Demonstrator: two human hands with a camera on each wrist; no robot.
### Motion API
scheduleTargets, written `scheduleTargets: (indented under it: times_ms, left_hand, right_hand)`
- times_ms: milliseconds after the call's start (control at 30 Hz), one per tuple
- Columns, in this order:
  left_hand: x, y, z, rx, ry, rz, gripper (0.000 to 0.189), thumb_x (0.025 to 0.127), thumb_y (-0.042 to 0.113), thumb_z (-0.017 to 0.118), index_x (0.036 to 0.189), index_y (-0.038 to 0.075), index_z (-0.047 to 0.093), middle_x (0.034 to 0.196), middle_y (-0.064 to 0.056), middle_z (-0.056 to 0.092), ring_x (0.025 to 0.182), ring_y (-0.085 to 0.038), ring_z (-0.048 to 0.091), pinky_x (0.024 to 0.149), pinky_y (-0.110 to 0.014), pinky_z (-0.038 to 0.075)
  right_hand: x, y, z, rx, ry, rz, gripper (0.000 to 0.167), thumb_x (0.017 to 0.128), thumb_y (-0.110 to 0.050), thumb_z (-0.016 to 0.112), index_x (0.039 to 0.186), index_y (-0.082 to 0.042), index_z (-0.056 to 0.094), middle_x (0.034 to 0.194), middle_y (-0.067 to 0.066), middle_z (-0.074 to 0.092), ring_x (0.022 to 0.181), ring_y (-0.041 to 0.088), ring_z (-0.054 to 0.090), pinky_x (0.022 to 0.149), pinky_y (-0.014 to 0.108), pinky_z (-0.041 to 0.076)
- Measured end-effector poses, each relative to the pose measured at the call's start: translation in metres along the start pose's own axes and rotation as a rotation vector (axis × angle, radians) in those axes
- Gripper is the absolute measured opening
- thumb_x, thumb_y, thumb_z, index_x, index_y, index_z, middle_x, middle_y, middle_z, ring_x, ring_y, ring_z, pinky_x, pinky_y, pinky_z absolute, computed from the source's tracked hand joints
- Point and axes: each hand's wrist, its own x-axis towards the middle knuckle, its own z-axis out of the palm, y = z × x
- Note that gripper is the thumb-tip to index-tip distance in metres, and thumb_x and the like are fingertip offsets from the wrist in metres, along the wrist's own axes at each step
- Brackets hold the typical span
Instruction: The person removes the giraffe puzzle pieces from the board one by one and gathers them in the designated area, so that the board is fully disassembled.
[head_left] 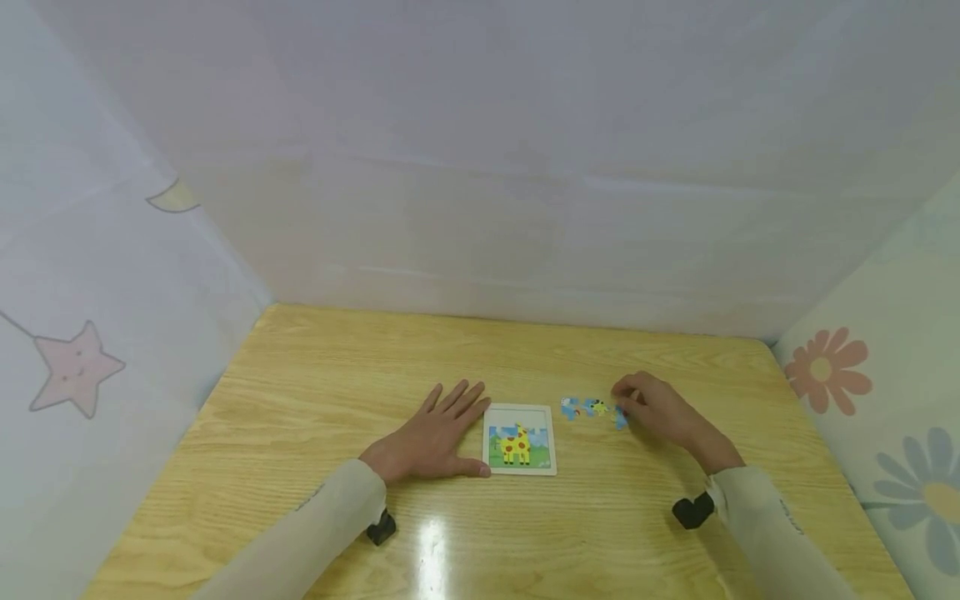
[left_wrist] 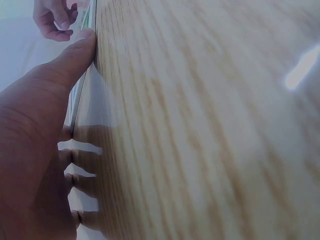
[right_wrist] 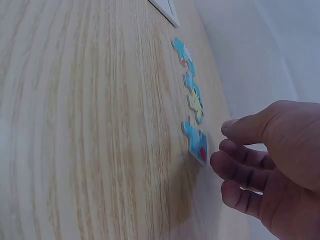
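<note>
Judging by the layout, the step in hand is picking up a loose piece for the puzzle tray (head_left: pixel 552 454), whose giraffe picture (head_left: pixel 514 450) is filled in from 6 o'clock upward, while a pale bare strip shows at its 12 o'clock side. The tray lies flat on the bench (head_left: pixel 337 358), and three loose pieces sit in a short row off it, between 2 and 3 o'clock: the near piece (head_left: pixel 568 408), the middle piece (head_left: pixel 598 407) bearing yellow, and the far piece (head_left: pixel 620 419) with a red spot. The left hand (head_left: pixel 431 442) is spread flat at the tray's 9 o'clock side, its thumb at the 8 o'clock corner, gripping nothing. The right hand (head_left: pixel 667 412) is just beside the far piece, its grip unclosed, fingers loosely bent and holding nothing. The next move seems to call for a pinch on that thin piece's edge, then a turn to suit the bare strip; the tray would need steadying, since a knock could shift it.
</note>
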Motion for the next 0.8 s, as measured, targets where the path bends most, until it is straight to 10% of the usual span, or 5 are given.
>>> scheduleTargets:
  times_ms: [800]
  left_hand:
    - [0.003,0.000,-0.002,-0.002,0.003,-0.001,0.108,0.093,0.083,0.055,0.173,0.018,0.020,0.183,-0.006,0.007,0.170,-0.033,0.005,0.136,-0.064,0.007]
  right_hand:
    - [0.035,-0.087,0.056,-0.051,-0.142,-0.192,0.020,0.106,-0.011,0.064,0.122,-0.004,0.073,0.107,0.004,0.069,0.082,0.009,0.054,0.072,0.022,0.049]
